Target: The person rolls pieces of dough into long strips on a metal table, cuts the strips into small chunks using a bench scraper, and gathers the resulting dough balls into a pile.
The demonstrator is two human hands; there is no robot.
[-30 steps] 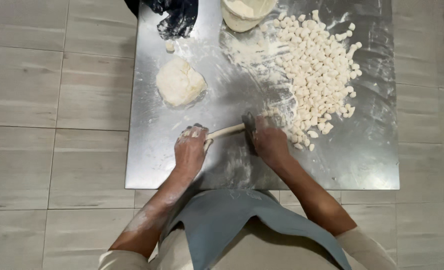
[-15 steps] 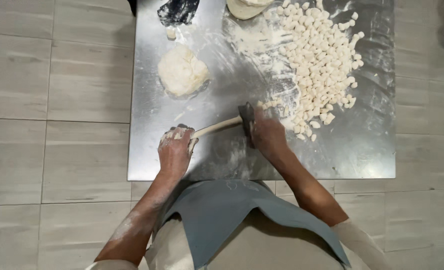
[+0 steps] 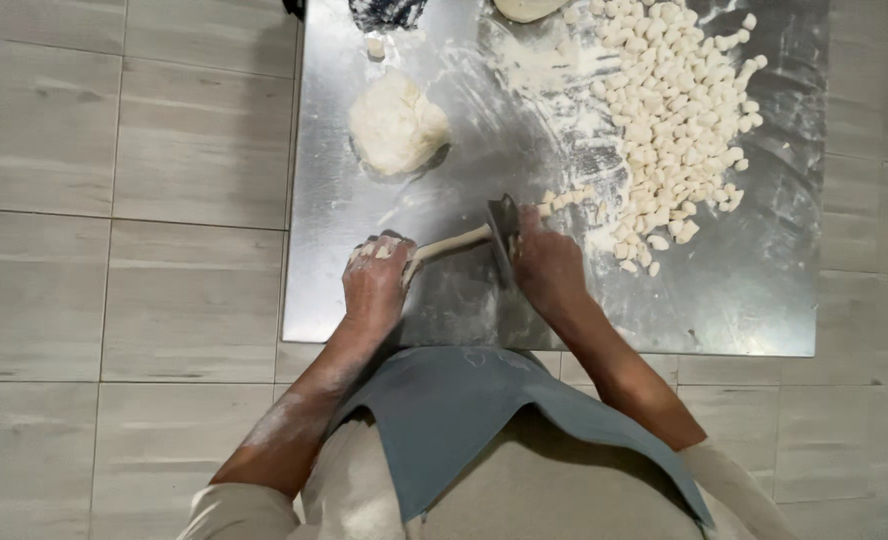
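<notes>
We've 1 view only: head cam, looking straight down from above our own chest onto the metal surface (image 3: 404, 300), fairly near, floor tiles (image 3: 114, 280) left & right of the surface.

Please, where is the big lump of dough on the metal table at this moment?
In the head view, the big lump of dough lies on the metal table, near its left edge, above the left hand.

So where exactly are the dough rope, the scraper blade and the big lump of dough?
dough rope (image 3: 452, 243), head view, middle of the thin strand between the hands.
scraper blade (image 3: 504, 218), head view, upper part of the dark blade.
big lump of dough (image 3: 396, 122), head view, centre of its top.
</notes>
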